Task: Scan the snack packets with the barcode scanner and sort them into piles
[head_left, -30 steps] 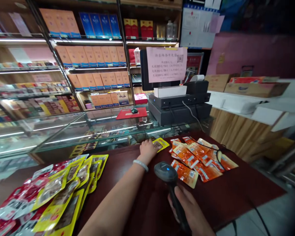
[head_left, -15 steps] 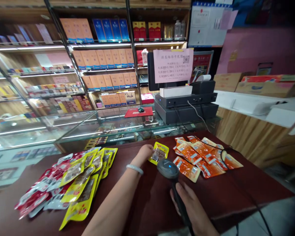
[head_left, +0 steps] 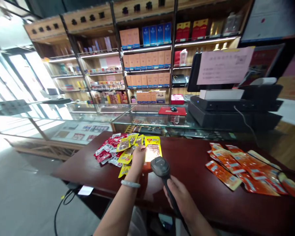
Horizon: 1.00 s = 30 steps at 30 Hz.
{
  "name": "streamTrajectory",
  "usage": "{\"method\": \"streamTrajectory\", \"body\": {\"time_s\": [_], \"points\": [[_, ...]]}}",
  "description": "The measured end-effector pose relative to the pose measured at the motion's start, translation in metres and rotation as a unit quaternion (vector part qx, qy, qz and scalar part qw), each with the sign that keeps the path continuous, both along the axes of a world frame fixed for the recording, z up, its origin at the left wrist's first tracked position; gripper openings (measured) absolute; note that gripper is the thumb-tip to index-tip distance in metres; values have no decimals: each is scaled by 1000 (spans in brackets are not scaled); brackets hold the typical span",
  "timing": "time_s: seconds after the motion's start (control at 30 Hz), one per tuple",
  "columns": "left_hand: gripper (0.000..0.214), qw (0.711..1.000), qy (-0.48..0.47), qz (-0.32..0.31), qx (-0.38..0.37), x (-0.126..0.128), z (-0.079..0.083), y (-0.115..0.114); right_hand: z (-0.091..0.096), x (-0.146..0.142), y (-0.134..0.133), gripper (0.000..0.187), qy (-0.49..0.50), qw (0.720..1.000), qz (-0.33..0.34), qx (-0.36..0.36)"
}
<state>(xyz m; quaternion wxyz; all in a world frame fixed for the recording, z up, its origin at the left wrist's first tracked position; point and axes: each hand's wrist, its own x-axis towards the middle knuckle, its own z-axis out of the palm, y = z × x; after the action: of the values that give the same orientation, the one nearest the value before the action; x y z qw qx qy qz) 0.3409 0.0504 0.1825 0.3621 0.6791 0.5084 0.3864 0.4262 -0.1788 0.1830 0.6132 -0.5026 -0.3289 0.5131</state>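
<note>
My left hand (head_left: 138,156) grips a yellow snack packet (head_left: 152,149) and holds it just above the dark red table (head_left: 186,173), beside a pile of yellow and red packets (head_left: 115,150). A pale bracelet (head_left: 130,184) sits on that wrist. My right hand (head_left: 180,198) is wrapped round the handle of a dark barcode scanner (head_left: 160,166), whose head points at the held packet from close by.
Several orange packets (head_left: 238,167) lie spread on the table's right side. Behind stand a glass counter (head_left: 127,114), a black till with a monitor and pink notice (head_left: 226,88), and shelves of boxed goods (head_left: 147,59). A cable (head_left: 64,200) trails on the floor at left.
My left hand has carried the yellow packet from beside the orange packets leftwards to the yellow and red pile. The scanner followed it, and the camera turned left.
</note>
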Motion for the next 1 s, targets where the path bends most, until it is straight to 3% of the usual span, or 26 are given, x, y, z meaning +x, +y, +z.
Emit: {"method": "streamTrajectory", "body": {"time_s": [0.13,0.33,0.53,0.67,0.77,0.83,0.93,1.0], "points": [[25,999,11,32,15,-37,2,14,-3,-20,20,54,9,1000,20,-8],[30,993,66,79,59,-82,16,48,8,-35,43,53,-16,999,39,-18],[32,974,201,95,30,-100,23,80,10,-36,47,51,-20,999,41,-19],[50,965,243,98,36,-103,21,79,11,-28,39,50,-26,999,28,-20],[54,951,285,104,59,-100,24,69,12,-15,26,48,-32,999,15,-8],[58,932,315,134,122,-88,28,59,12,-3,14,48,-33,999,-2,-7],[56,921,307,130,200,-49,37,38,9,19,-7,47,-35,999,-40,-8],[51,929,288,58,225,-11,41,15,5,34,-24,48,-29,997,-74,-14]]}}
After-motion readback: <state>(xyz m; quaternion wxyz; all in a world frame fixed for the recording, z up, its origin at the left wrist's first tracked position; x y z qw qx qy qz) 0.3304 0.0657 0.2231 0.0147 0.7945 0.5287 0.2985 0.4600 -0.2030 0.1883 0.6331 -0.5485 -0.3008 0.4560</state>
